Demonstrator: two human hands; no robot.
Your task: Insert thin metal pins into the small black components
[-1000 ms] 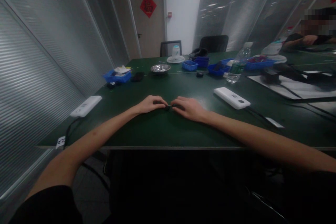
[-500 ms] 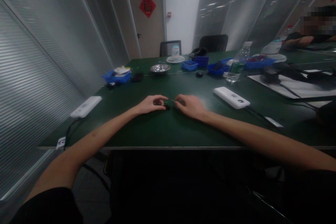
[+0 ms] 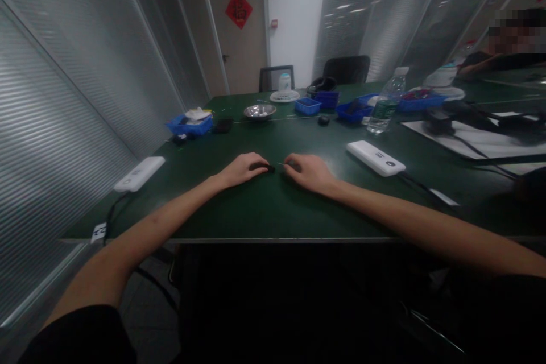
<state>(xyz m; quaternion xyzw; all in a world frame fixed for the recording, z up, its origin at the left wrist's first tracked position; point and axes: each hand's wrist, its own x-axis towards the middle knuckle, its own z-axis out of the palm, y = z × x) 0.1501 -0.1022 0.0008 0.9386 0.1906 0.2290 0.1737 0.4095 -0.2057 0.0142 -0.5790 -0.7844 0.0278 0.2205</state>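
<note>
My left hand (image 3: pixel 248 169) rests low over the green table (image 3: pixel 273 210), its thumb and fingers closed on a small black object (image 3: pixel 270 168) whose kind I cannot make out. A short gap to the right, my right hand (image 3: pixel 309 172) lies with curled fingers, pinching a thin, pale, needle-like rod (image 3: pixel 280 164). The rod's tip points left toward the black object and appears apart from it. Most of whatever sits inside the right hand is hidden by its fingers.
White power banks with cables stand at left (image 3: pixel 139 174) and right (image 3: pixel 376 158). Farther back are a metal bowl (image 3: pixel 260 112), blue trays (image 3: pixel 190 125), a water bottle (image 3: pixel 386 103) and a black mouse-like object (image 3: pixel 323 120). Another person (image 3: pixel 482 62) sits at far right.
My left thumb and fingers, spread apart around the small black object before, have closed on it. My right hand with the thin rod has stayed nearly still.
</note>
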